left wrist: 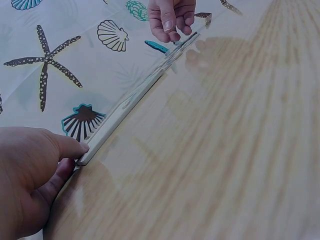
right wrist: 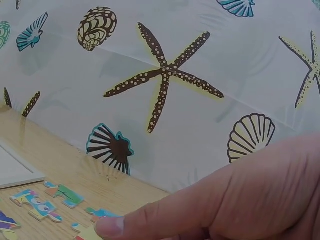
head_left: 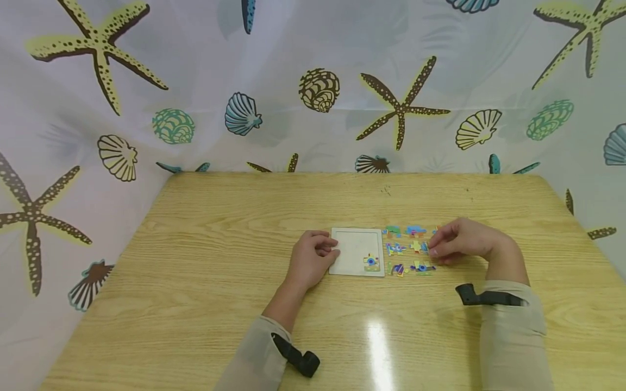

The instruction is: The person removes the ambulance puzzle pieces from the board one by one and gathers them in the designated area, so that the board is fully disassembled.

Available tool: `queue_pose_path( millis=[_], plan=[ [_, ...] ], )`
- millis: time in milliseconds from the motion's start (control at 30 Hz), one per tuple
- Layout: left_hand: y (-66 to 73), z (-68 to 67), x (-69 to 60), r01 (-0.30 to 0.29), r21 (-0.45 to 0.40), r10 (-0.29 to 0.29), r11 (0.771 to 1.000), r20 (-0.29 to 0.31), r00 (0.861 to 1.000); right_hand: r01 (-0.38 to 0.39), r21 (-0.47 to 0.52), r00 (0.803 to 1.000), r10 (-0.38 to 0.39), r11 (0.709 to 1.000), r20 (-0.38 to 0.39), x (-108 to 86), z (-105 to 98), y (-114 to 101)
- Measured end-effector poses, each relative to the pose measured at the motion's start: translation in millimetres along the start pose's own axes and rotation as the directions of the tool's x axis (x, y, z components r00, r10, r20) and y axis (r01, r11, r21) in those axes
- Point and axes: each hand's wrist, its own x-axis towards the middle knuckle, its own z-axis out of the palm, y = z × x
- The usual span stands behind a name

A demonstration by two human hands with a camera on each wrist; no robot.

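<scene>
A white puzzle tray [head_left: 349,252] lies on the table with one colourful puzzle piece [head_left: 371,262] in its lower right corner. At the tray's left edge is my left hand [head_left: 311,259]; in the left wrist view its thumb and a finger pinch the corner of the tray [left wrist: 112,127]. To the right of the tray, several loose jigsaw pieces [head_left: 396,248] lie in rough rows. My right hand [head_left: 467,241] is over the right end of these rows, its thumb and fingers on a yellow and blue puzzle piece [head_left: 417,246]. My right hand's fingers hide part of that piece.
The wooden table [head_left: 220,250] stretches out on both sides of the tray. Behind it hangs a white curtain [head_left: 274,65] printed with starfish and shells. A black wrist mount [head_left: 489,297] sits on the right sleeve, another mount [head_left: 295,355] on the left.
</scene>
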Motion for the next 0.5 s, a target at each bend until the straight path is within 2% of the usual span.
queue_pose_path(
  millis=[267, 500],
  plan=[
    [-1.9, -0.4, 0.3, 0.0, -0.009, 0.0, 1.0, -0.001, 1.0, 0.124, -0.042, 0.991, -0.125, 0.991, -0.038, 8.5, 7, -11],
    [-2.5, -0.4, -0.6, -0.005, -0.009, 0.005, 1.0, -0.001, 1.0, 0.164, -0.038, 0.986, -0.165, 0.986, -0.032, 15.8, 17, -22]
  ],
)
